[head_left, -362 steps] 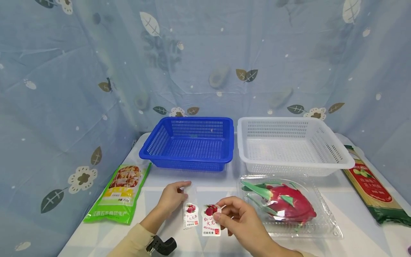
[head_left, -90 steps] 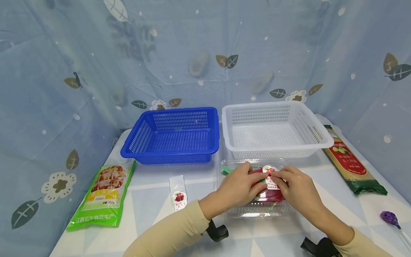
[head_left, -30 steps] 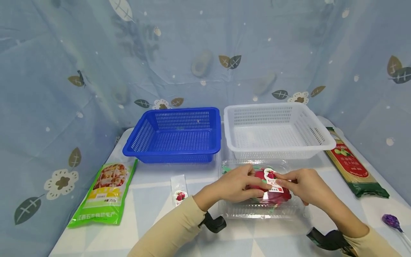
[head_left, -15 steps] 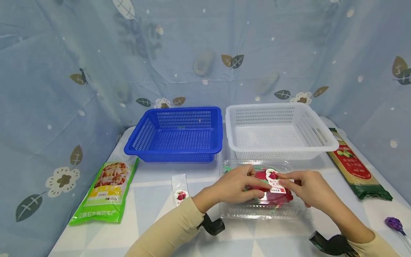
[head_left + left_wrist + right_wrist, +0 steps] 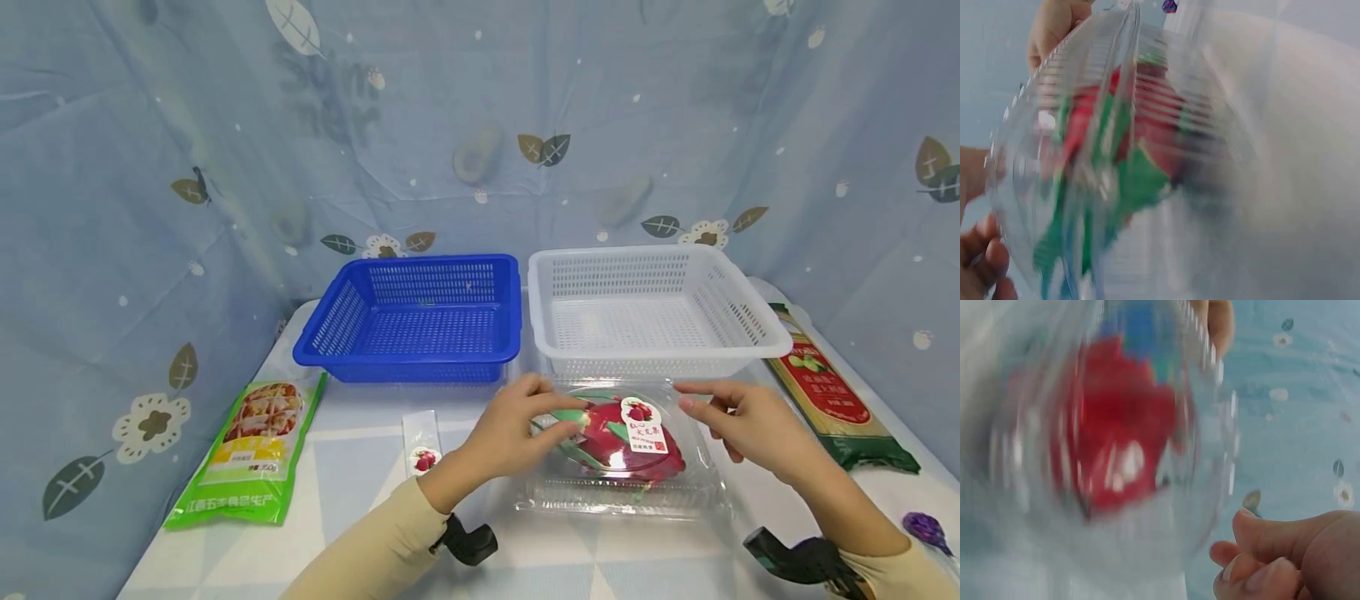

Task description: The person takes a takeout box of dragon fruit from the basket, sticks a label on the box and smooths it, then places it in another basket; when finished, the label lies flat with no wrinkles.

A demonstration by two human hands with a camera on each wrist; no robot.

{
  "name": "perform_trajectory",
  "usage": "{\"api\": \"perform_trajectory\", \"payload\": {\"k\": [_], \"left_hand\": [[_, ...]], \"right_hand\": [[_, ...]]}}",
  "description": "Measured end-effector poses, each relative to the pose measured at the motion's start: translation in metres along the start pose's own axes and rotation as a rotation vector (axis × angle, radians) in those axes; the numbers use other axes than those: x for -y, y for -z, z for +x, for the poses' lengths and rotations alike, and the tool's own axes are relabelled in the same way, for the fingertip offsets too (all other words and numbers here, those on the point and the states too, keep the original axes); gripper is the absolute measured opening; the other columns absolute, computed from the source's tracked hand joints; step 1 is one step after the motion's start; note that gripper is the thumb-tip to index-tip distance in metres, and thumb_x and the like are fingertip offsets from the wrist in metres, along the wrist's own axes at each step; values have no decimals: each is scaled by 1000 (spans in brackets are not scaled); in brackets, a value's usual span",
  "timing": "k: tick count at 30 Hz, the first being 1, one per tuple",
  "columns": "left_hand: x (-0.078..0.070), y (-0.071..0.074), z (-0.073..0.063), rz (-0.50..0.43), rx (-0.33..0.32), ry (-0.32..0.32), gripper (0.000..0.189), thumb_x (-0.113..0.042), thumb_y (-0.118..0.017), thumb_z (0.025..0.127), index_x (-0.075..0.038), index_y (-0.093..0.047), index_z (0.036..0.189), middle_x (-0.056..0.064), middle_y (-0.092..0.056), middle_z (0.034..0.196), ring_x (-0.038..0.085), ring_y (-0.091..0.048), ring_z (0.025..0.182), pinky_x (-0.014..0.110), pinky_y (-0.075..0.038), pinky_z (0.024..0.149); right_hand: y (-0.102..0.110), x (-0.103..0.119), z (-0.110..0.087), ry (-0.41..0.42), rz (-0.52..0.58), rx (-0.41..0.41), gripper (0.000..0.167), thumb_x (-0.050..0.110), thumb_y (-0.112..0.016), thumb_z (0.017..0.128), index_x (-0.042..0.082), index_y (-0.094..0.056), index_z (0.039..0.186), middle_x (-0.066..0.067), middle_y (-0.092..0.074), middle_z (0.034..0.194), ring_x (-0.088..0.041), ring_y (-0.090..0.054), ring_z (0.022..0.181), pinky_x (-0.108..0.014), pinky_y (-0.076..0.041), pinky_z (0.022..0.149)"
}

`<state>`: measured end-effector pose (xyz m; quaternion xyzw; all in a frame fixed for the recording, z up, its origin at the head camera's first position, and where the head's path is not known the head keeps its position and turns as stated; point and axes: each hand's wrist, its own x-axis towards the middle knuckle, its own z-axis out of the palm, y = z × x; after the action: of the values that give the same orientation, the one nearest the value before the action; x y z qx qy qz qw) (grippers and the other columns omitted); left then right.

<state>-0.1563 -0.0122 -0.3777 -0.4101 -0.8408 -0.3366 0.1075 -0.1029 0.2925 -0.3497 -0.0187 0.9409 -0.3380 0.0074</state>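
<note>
A clear plastic clamshell box (image 5: 622,496) holds a red dragon fruit (image 5: 600,437) with green scales. On its lid lies a white dragon fruit label (image 5: 643,425). My left hand (image 5: 517,429) is over the box's left side, fingers extended and nothing held; whether its tips touch the lid I cannot tell. Over the right edge is my right hand (image 5: 757,425), thumb and index apart, the other fingers loosely bent, holding nothing. The left wrist view shows the box and fruit (image 5: 1154,125) blurred; in the right wrist view my right hand (image 5: 1297,550) stands beside the box.
A clear strip with another label (image 5: 422,442) lies left of the box. Behind stand a blue basket (image 5: 412,367) and a white basket (image 5: 667,354). A green food packet (image 5: 247,450) lies left; a long noodle-like packet (image 5: 832,392) and a purple lollipop (image 5: 924,528) lie right.
Twelve seconds ago my right hand held the label beside the strip; later both hands pressed it on the lid. Since half a second ago both have left it, moving apart to left and right.
</note>
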Motion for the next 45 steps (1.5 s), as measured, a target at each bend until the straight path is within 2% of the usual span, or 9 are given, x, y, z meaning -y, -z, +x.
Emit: {"api": "perform_trajectory", "payload": {"k": [3,5,9,12,16,19,27,32,45], "left_hand": [[10,4,-10,-83,-84,187,30,-32,-73,88,-21,-73,116,7,-55,99,13,-46,87,24,-38,74],[15,6,-18,-172,-94,333,36,-34,-74,87,-23,-70,122,9,-52,105,15,-44,88,25,-38,74],[21,8,-31,-412,-22,591,54,-41,-73,86,-32,-57,137,15,-43,126,18,-44,94,28,-40,71],[22,6,-37,-575,49,684,65,-45,-71,87,-36,-44,146,18,-34,140,19,-47,98,29,-46,68],[22,2,-40,-678,105,712,71,-46,-69,89,-38,-35,151,19,-30,146,17,-50,92,28,-47,66],[21,1,-40,-714,115,717,72,-44,-69,90,-40,-32,152,19,-30,146,16,-49,88,27,-45,68],[25,-2,-41,-772,130,689,72,-39,-68,91,-42,-30,152,18,-34,145,15,-50,88,27,-45,70],[27,-3,-42,-788,143,675,71,-39,-68,91,-45,-30,151,17,-32,146,15,-48,84,27,-45,69],[31,-6,-42,-822,131,687,69,-31,-67,93,-42,-32,151,18,-31,147,15,-48,83,26,-45,69]], "right_hand": [[8,-12,7,-16,23,-28,52,38,-58,99,5,-55,138,-8,-54,71,-16,-49,46,-26,-35,40],[13,-19,12,-34,46,-38,58,40,-57,99,5,-47,144,-11,-58,78,-17,-51,48,-27,-37,41],[21,-34,24,-71,130,-16,69,42,-55,99,6,-32,152,-11,-66,89,-21,-57,54,-28,-43,44],[25,-46,32,-103,220,17,74,44,-54,99,6,-24,155,0,-71,89,-22,-63,59,-27,-46,47],[28,-61,41,-136,365,61,74,42,-52,101,8,-18,157,17,-71,84,-19,-67,62,-26,-46,50],[28,-70,46,-146,456,92,71,40,-50,102,13,-17,158,20,-72,86,-17,-68,63,-24,-46,51],[27,-85,53,-153,588,104,65,39,-49,102,23,-19,158,16,-75,90,-15,-68,63,-21,-44,50],[27,-92,57,-122,713,107,48,33,-51,102,34,-35,148,13,-76,91,-14,-68,62,-20,-43,49],[19,-98,67,-46,895,125,31,26,-49,103,43,-48,129,6,-77,92,-13,-68,62,-17,-43,48]]}}
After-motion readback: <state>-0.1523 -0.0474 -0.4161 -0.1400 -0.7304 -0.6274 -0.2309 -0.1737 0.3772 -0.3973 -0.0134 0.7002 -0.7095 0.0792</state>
